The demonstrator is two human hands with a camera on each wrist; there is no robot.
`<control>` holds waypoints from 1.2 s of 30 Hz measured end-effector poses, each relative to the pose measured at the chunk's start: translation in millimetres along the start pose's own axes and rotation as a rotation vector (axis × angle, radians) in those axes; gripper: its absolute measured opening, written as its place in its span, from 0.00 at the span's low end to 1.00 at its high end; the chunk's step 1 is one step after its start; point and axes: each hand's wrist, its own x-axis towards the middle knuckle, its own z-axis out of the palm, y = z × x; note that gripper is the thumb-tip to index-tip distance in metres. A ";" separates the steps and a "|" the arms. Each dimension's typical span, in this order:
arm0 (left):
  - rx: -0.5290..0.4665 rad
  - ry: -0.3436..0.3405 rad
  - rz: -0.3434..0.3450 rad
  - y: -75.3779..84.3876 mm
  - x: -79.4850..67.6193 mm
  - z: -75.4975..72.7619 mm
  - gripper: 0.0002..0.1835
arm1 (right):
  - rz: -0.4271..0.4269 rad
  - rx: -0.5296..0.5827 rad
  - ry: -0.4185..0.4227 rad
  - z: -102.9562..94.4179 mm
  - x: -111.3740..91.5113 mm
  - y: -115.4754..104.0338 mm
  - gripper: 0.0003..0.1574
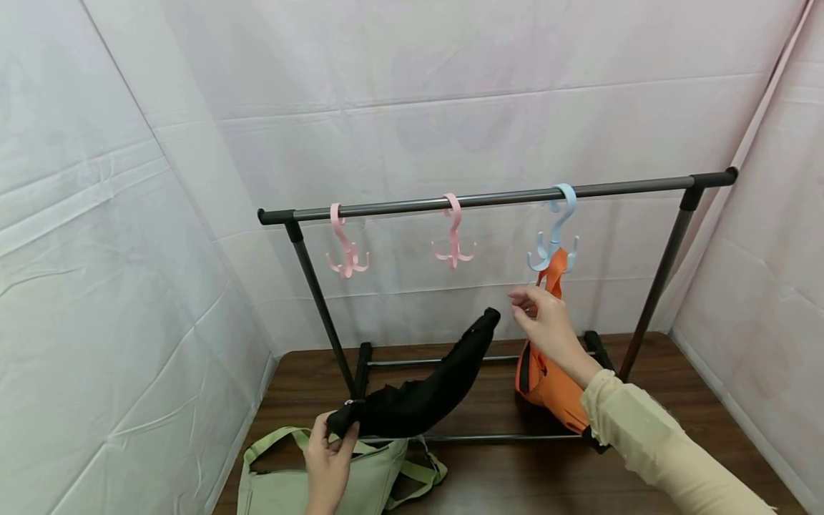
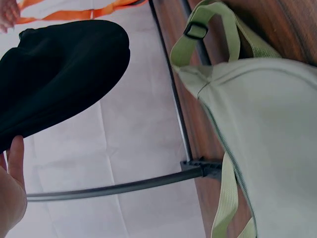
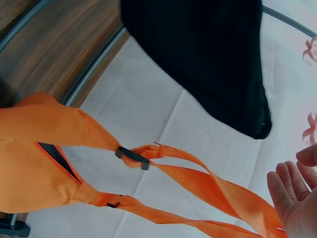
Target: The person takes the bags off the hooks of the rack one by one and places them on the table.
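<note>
My left hand (image 1: 330,458) pinches one end of a black crescent-shaped bag (image 1: 418,397), with the thumb on its near side. The bag is held up and slants toward the upper right, its free tip pointing at my right hand (image 1: 547,325). That hand is apart from the tip, its fingers loosely bent around nothing. In the right wrist view, the fingers (image 3: 287,186) are beside an orange strap (image 3: 218,188); contact cannot be told. The orange bag (image 1: 550,390) hangs by this strap from a light blue hook (image 1: 555,229), partly hidden behind my right forearm.
A metal rack rail (image 1: 399,207) crosses the view, carrying two pink hooks, one at left (image 1: 346,250) and another near the middle (image 1: 453,236). A light green bag (image 1: 277,490) lies on the brown wooden table (image 1: 515,479) by my left hand. White cloth walls (image 1: 386,143) surround the table.
</note>
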 end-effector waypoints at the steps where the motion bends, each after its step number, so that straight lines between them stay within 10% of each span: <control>1: 0.004 0.009 0.019 -3.4 0.8 -1.8 0.10 | 0.003 0.001 -0.002 1.3 -1.6 0.6 0.13; 15: 0.136 0.113 -0.075 25.2 12.7 -14.5 0.12 | 0.228 0.208 -0.126 32.6 -20.7 8.3 0.21; 30: 0.062 0.072 -0.184 34.2 8.1 -7.3 0.12 | 0.487 0.644 -0.269 58.0 -36.0 21.0 0.30; 36: 0.028 0.077 -0.155 3.6 1.9 -4.9 0.13 | 0.494 0.680 -0.214 60.4 -39.4 23.2 0.21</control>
